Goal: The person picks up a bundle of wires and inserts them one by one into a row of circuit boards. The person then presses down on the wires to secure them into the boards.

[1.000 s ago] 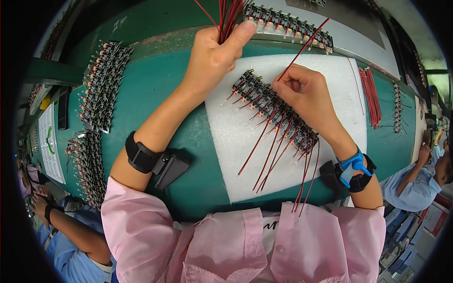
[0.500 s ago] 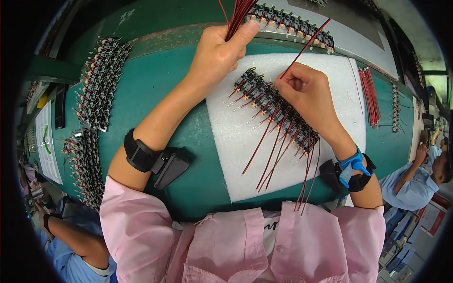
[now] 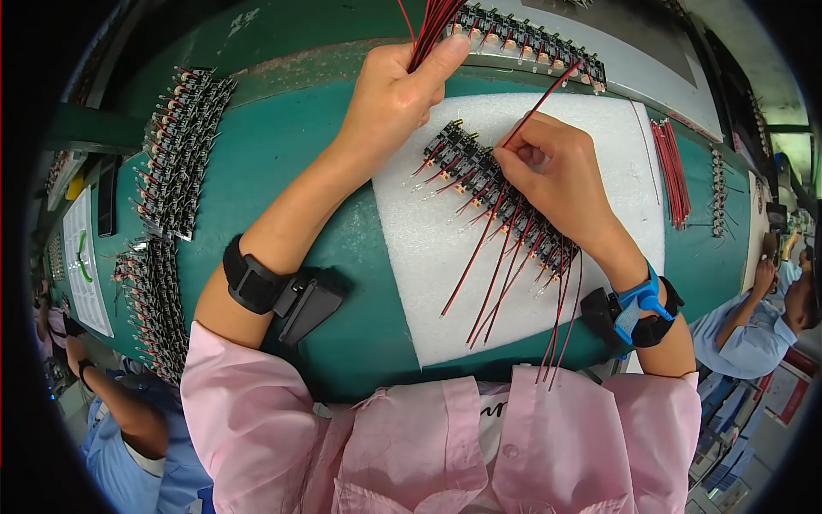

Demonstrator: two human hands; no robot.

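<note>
My left hand (image 3: 402, 90) is closed round a bundle of thin red and black wires (image 3: 438, 30), held up beyond the white foam sheet (image 3: 419, 300). Between the thumb and fingers of my right hand (image 3: 552, 167) is a single red-black wire (image 3: 548, 94), slanting up to the right. The hand rests close above a panel of small black circuit boards (image 3: 467, 158), laid diagonally on the foam. Several wires trail from the boards toward me. My right fingertips cover the spot where the pinched wire's lower end meets the boards.
Stacked board panels (image 3: 175, 163) line the left of the green table (image 3: 282, 171). Another board strip (image 3: 531, 43) lies at the back. A red wire bundle (image 3: 672, 176) and a narrow board strip (image 3: 717, 193) are at right. People in blue sit on both sides.
My right hand has shifted slightly left and down with the wire, whose upper end sits lower. The left hand stays put. A person at left has moved an arm.
</note>
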